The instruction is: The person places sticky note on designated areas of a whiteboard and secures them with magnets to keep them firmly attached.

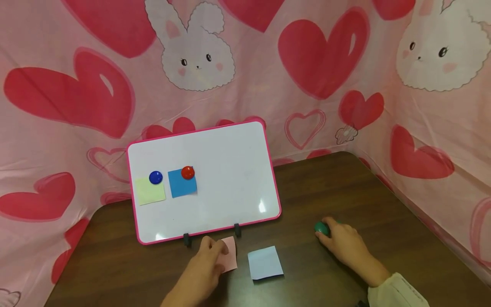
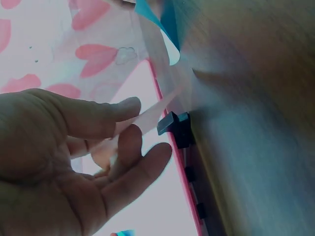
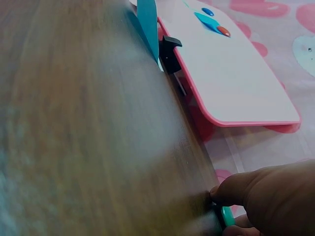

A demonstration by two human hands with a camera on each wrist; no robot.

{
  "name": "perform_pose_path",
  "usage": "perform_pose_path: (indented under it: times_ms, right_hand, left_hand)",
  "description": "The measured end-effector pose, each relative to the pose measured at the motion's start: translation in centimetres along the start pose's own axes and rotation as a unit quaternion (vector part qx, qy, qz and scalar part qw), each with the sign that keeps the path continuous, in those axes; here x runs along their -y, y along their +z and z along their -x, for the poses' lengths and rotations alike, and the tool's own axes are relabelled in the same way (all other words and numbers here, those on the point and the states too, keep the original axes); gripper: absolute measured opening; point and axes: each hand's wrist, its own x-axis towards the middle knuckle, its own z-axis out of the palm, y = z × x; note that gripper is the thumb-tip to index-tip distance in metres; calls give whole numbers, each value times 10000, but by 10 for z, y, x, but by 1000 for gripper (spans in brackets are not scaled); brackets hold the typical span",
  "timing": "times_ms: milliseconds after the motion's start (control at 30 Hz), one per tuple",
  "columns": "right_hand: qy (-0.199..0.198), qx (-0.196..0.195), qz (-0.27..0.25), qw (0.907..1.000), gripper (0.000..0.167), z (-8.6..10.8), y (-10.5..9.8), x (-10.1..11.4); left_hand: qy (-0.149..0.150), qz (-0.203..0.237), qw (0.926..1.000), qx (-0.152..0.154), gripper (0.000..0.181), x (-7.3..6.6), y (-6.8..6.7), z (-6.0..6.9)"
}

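My left hand (image 1: pixel 199 273) pinches a pink paper note (image 1: pixel 231 256) just below the whiteboard's lower edge; in the left wrist view the note (image 2: pixel 156 111) stands out between the thumb and fingers of that hand (image 2: pixel 59 152). Thumb and fingers of my right hand (image 1: pixel 349 247) grip a round green magnet (image 1: pixel 322 228) on the table's right side. The right wrist view has the magnet (image 3: pixel 227 216) partly hidden by the hand (image 3: pixel 280 196). Between the hands, a light blue note (image 1: pixel 265 263) lies on the table, its lower edge slightly raised.
The pink-framed whiteboard (image 1: pixel 230 170) leans at the back on black clips (image 1: pixel 238 230). On its left side, a blue magnet (image 1: pixel 155 177) sits on a yellow-green note (image 1: pixel 149 194), and a red magnet (image 1: pixel 188 172) on a blue note (image 1: pixel 182 186). Pink heart-patterned cloth (image 1: pixel 253 72) hangs behind.
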Motion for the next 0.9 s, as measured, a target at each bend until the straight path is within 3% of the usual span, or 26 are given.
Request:
perform_pose_path:
  times_ms: [367,667,800,900]
  right_hand:
    - [-26,-5,-30,10000,45,0,-2,3]
    - [-42,-34,-34,10000,42,0,-2,1]
    - [-36,-6,-49,10000,43,-1,-3,0]
    - [-23,7,-71,10000,43,-1,-3,1]
  left_hand:
    - [432,109,9986,-268,34,1,-8,-6]
    - [88,379,9992,19,33,-1,-20,-11]
    - [319,272,9985,-339,19,-1,-21,-15]
    - [529,205,9959,-706,21,-2,-22,-18]
